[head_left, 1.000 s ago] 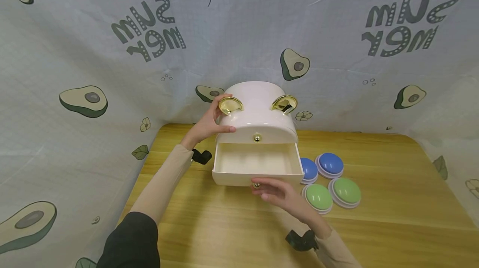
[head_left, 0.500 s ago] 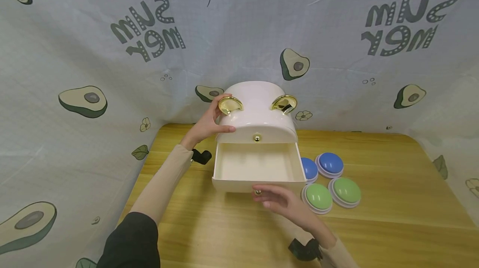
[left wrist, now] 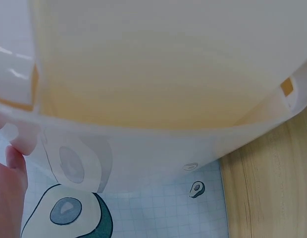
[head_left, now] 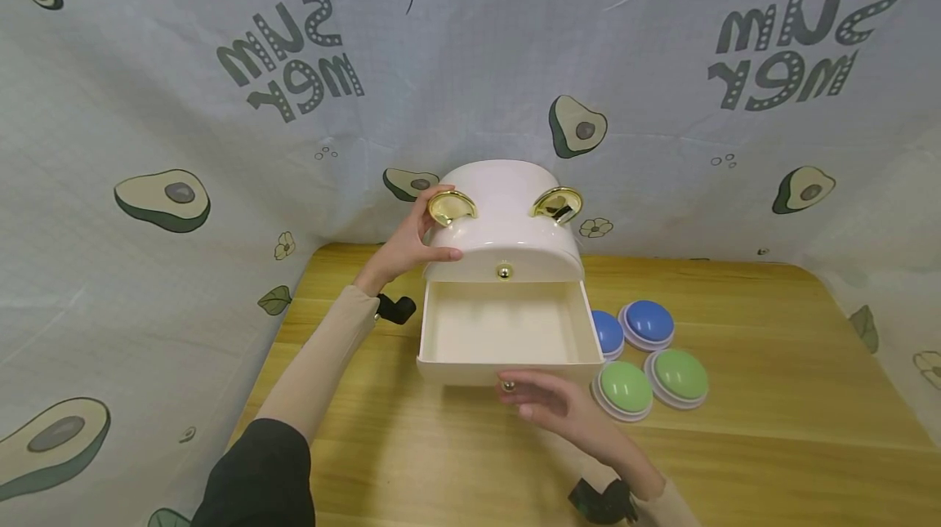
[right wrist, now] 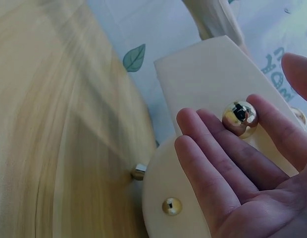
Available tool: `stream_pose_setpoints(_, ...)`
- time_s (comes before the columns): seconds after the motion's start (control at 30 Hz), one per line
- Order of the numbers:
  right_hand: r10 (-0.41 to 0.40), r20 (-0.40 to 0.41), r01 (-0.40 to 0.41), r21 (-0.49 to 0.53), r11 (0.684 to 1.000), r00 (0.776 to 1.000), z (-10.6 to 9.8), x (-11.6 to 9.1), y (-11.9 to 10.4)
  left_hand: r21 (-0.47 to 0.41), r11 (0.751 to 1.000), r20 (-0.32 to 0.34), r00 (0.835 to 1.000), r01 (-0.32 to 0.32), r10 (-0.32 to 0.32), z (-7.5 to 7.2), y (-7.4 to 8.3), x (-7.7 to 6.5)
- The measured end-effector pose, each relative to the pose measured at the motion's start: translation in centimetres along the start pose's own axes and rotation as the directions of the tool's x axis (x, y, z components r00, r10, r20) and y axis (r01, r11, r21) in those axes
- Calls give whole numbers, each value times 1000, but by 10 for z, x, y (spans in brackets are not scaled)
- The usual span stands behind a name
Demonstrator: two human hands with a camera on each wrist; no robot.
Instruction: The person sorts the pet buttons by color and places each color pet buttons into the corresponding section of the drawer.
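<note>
A glossy white storage box [head_left: 507, 200] with two gold ear-shaped pieces stands at the back of the table, its lower drawer [head_left: 507, 323] pulled out and empty inside. My left hand [head_left: 407, 245] holds the box's upper left side, thumb on the front edge and fingers behind the left gold ear [head_left: 452, 207]. At the drawer front, my right hand [head_left: 555, 408] has the round gold drawer knob [right wrist: 240, 119] between index and middle fingers, the other fingers extended and the thumb apart. A second gold knob [head_left: 504, 271] sits on the closed front above.
Right of the drawer lie two blue domed buttons [head_left: 650, 321] and two green domed buttons [head_left: 682, 374] on white bases; one blue base is partly hidden by the drawer. A pale avocado-print cloth [head_left: 470, 61] hangs behind the wooden table [head_left: 772, 347].
The drawer has slid farther out toward me together with my right hand at its knob. My left hand stays in place on the box.
</note>
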State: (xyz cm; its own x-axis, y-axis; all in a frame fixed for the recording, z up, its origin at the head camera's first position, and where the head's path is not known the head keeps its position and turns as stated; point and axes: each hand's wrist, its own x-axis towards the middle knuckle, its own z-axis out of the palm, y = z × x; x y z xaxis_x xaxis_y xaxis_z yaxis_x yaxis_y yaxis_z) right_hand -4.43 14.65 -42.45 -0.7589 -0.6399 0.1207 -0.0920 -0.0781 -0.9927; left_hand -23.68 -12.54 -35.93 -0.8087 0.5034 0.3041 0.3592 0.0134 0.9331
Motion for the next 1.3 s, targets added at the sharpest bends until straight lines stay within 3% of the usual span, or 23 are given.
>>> stream_pose_setpoints(0.27,35,-9,-35,-7,999,999,2,-2,1,-5,1000,0,1000,2,-2,-1,-1,1)
stream_pose_setpoints(0.73,21,2,-21,7,1000,1000,3,-3,5,6,1000,20,1000,2,-2,-1,-1,-1)
stream_pose_setpoints(1.03,-54,22,55,-53,997,998,2,-6,4,8,1000,69,997,25,-26,4,27,-7)
stream_pose_setpoints(1.3,-102,50,104,-37,994,993,-9,-16,-4,13,999,92,995,34,-35,3,28,-7)
